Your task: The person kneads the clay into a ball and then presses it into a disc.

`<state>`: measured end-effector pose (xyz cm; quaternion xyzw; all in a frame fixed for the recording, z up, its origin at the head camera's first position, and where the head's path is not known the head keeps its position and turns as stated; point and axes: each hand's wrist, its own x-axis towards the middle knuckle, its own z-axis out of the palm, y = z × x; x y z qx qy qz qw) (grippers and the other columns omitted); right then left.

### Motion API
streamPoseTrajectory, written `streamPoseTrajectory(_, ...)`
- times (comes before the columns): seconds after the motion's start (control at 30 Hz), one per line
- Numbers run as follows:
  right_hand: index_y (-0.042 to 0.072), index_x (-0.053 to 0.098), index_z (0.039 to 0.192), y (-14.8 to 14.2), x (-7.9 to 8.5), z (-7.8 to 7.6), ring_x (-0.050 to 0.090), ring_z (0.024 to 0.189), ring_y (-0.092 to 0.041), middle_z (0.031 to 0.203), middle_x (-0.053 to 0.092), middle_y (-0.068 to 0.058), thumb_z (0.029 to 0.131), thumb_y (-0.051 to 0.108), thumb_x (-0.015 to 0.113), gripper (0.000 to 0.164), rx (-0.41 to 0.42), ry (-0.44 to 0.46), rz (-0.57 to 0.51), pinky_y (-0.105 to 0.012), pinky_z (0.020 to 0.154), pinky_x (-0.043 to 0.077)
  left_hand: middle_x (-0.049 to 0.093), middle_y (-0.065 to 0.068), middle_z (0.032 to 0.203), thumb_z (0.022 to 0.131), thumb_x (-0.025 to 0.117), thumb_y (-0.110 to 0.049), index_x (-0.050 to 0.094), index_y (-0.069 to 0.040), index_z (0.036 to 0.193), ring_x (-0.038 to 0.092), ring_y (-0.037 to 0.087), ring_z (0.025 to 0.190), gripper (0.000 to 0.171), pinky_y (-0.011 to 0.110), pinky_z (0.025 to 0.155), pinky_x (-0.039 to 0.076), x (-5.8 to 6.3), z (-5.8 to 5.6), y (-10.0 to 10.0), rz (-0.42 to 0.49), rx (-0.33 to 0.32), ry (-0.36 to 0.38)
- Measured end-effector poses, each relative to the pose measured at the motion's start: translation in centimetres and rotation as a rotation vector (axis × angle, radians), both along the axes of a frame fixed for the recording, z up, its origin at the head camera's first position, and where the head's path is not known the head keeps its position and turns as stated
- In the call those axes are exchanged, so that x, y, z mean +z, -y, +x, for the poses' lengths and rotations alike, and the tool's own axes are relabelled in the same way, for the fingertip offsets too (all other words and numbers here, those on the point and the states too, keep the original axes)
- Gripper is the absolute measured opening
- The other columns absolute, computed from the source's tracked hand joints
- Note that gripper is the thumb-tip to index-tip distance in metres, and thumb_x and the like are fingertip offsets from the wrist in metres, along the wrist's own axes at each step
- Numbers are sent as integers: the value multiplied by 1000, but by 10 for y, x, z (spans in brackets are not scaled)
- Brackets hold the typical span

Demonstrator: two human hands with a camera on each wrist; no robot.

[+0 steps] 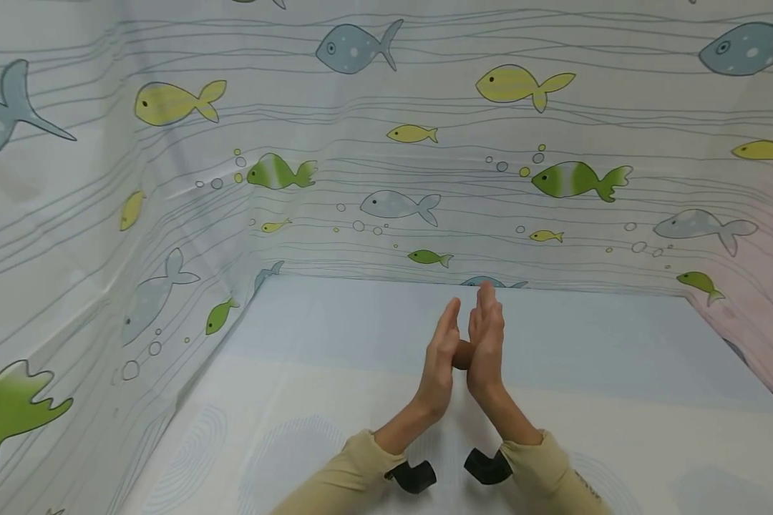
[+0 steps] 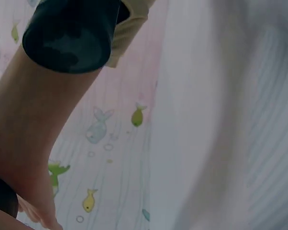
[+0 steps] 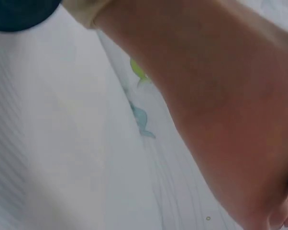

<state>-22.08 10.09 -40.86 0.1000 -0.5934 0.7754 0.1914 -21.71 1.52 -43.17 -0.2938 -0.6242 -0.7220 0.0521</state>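
A brown ball [image 1: 462,355] is between the two palms of a person, over the desk [image 1: 373,408], about midway between its left edge and its right edge. The left hand [image 1: 439,361] touches the ball from the left side, and the right hand [image 1: 486,350] touches it from the right side. The fingers of both hands are straight and point toward the far edge of the desk; in each hand they lie close together, not curled around the ball. Between the fingertips of one hand and those of the other there is a narrow gap. Part of the ball is hidden behind the right hand, and I cannot tell how high the hands are above the desk. In the left wrist view the ball is only a dark round piece at the left border. Each forearm comes out from a beige sleeve [image 1: 348,468], and beside each cuff there is a black tube [image 1: 414,477], near the near edge of the desk. The desk is white, with a pale blue band [image 1: 335,322] along the far edge and a faint circle [image 1: 290,458] toward the near left corner. Behind the far edge and along the left edge stands a white sheet [image 1: 309,107] with thin wavy lines and blue, yellow and green fish [image 1: 354,48], while beyond the right edge it is pinkish
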Motion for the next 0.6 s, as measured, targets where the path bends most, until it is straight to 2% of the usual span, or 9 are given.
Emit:
streamPoseTrajectory(0.17,11,4,160,-8,2,-10,1,153,-17,167,3,-3,103,53,19,73,-3,9,-25,-40,123,1,14,4,165,103,23,-45,13,-6,159,11,18,152,69,45,122,13,6,9,2,-21,-25,-14)
streamPoseTrajectory(0.37,12,3,160,-15,5,-21,0,153,-16,167,2,-2,103,52,18,71,-16,7,-64,-38,123,0,8,-2,166,101,23,-55,10,-9,160,3,14,152,76,52,121,8,11,19,3,-65,-48,-34)
streamPoseTrajectory(0.47,15,1,160,-14,3,-19,-2,153,-16,167,0,0,103,53,17,71,11,23,-56,-38,123,-1,5,-3,166,101,24,-57,10,-10,160,-1,14,152,77,52,121,8,12,20,4,-63,-40,-45)
streamPoseTrajectory(0.6,14,0,160,-3,-4,-9,-2,153,-18,167,-1,-1,102,56,17,73,86,49,-44,-39,123,0,7,-1,166,102,26,-52,13,-8,159,0,15,153,73,42,123,10,15,15,7,-46,11,-70)
